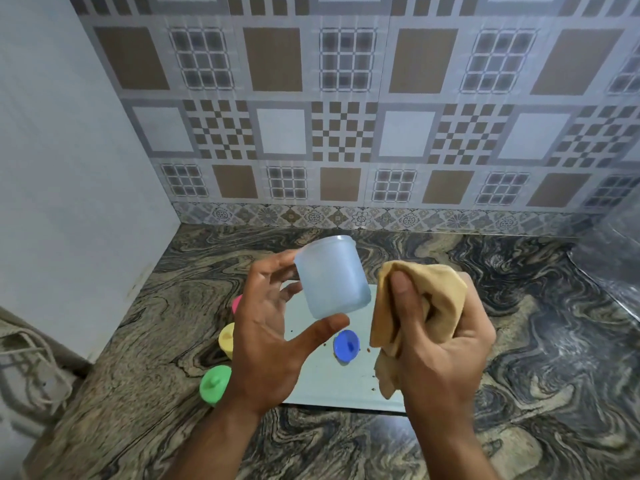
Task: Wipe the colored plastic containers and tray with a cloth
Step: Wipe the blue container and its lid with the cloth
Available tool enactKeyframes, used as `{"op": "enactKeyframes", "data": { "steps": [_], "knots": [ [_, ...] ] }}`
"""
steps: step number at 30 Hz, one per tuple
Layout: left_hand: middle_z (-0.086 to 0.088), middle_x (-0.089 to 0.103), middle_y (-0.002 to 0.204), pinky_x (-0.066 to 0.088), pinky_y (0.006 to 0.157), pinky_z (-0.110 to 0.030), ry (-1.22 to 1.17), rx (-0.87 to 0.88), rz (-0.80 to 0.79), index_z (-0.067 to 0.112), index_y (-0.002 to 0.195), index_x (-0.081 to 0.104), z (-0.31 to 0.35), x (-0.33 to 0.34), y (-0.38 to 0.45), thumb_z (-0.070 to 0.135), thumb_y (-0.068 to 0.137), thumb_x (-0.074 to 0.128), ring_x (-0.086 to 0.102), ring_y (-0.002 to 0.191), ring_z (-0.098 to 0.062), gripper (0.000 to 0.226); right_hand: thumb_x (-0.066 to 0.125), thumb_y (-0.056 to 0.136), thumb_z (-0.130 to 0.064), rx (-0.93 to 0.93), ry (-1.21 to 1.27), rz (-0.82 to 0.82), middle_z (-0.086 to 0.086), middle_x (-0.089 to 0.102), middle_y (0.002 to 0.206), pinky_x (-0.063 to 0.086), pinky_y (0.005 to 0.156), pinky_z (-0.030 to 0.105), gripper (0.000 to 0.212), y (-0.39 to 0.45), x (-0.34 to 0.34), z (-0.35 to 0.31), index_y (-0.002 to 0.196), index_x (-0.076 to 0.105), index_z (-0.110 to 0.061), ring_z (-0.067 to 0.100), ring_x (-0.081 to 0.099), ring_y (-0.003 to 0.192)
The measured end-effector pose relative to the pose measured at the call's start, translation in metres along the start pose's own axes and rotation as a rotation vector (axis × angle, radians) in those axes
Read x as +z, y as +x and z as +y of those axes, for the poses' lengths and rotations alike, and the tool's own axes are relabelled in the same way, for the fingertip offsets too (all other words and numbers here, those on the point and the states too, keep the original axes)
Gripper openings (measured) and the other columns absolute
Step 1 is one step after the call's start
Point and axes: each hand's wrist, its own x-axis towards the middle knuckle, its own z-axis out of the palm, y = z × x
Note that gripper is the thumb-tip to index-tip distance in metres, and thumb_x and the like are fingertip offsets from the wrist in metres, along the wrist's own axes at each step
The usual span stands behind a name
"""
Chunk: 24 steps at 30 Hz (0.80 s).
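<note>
1. While the left hand (266, 327) is raised over the table (519, 341), it holds a pale blue translucent container (332, 277) between its thumb below and its fingers (277, 268) at the container's far side; the fingers are spread and only lightly curled around it.
2. That container is off the table, tilted, with its open mouth turned up and away from the person and its base toward the camera.
3. To its right, the right hand (446, 344) grips a bunched tan cloth (415, 306), thumb pressed across the front and the other fingers curled behind the folds.
4. A loose end of the cloth hangs down below the right hand, and the cloth's upper left edge lies just beside the container; whether the two touch is hard to judge from this angle.
5. Below both hands a light grey tray (329, 386) lies flat on the table, with a few dark crumbs scattered on it.
6. On the tray, between the two hands, sits a small blue lid (346, 345).
7. Left of the tray, partly hidden by the left hand, a green lid (214, 384) stands nearest the person, a yellow piece (227, 341) beyond it and a pink piece (237, 303) farther still.
8. Behind the table rises a patterned tile wall (346, 116) in brown, grey and white.
</note>
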Motion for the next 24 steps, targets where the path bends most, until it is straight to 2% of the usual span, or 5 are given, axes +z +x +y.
{"op": "enactKeyframes", "data": {
  "steps": [4, 9, 13, 18, 24],
  "knots": [
    [0.001, 0.061, 0.139, 0.049, 0.107, -0.051, 0.048, 0.024, -0.027, 0.037, 0.138, 0.052, 0.0, 0.006, -0.005, 0.032, 0.075, 0.094, 0.059, 0.133, -0.03, 0.075, 0.078, 0.086, -0.006, -0.054, -0.017, -0.078, -0.015, 0.07, 0.076, 0.05, 0.058, 0.012, 0.012, -0.012, 0.008, -0.002, 0.09, 0.068, -0.001, -0.002, 0.064, 0.062],
    [0.003, 0.064, 0.14, 0.048, 0.107, -0.063, 0.289, 0.085, -0.059, 0.043, 0.136, 0.053, 0.002, -0.001, -0.001, 0.034, 0.072, 0.093, 0.061, 0.132, -0.031, 0.075, 0.083, 0.089, -0.018, -0.101, -0.156, -0.083, -0.005, 0.068, 0.074, 0.052, 0.049, 0.039, 0.017, -0.01, 0.005, 0.004, 0.086, 0.069, -0.008, 0.023, 0.065, 0.056],
    [0.014, 0.065, 0.137, 0.049, 0.103, -0.064, 0.313, 0.105, -0.09, 0.041, 0.13, 0.054, 0.001, 0.0, -0.003, 0.032, 0.07, 0.094, 0.062, 0.131, -0.03, 0.073, 0.083, 0.09, -0.02, -0.138, -0.256, -0.05, -0.008, 0.066, 0.075, 0.052, 0.057, 0.033, 0.024, 0.002, 0.008, -0.001, 0.083, 0.067, -0.004, 0.017, 0.063, 0.063],
    [-0.007, 0.067, 0.136, 0.042, 0.102, -0.074, 0.154, -0.026, -0.036, 0.035, 0.131, 0.052, -0.013, -0.002, -0.013, 0.041, 0.068, 0.097, 0.061, 0.128, -0.034, 0.077, 0.082, 0.093, -0.024, 0.017, -0.251, -0.061, -0.005, 0.066, 0.073, 0.051, 0.058, 0.042, 0.021, 0.004, 0.008, 0.018, 0.085, 0.068, -0.01, 0.02, 0.06, 0.063],
    [-0.016, 0.067, 0.134, 0.045, 0.105, -0.074, -0.016, -0.116, -0.041, 0.028, 0.131, 0.045, -0.009, -0.002, -0.017, 0.028, 0.075, 0.094, 0.061, 0.129, -0.038, 0.075, 0.079, 0.089, -0.017, 0.108, -0.055, 0.022, -0.015, 0.063, 0.073, 0.047, 0.061, 0.017, 0.021, -0.011, 0.003, 0.02, 0.089, 0.069, 0.002, 0.001, 0.055, 0.065]
  ]
}}
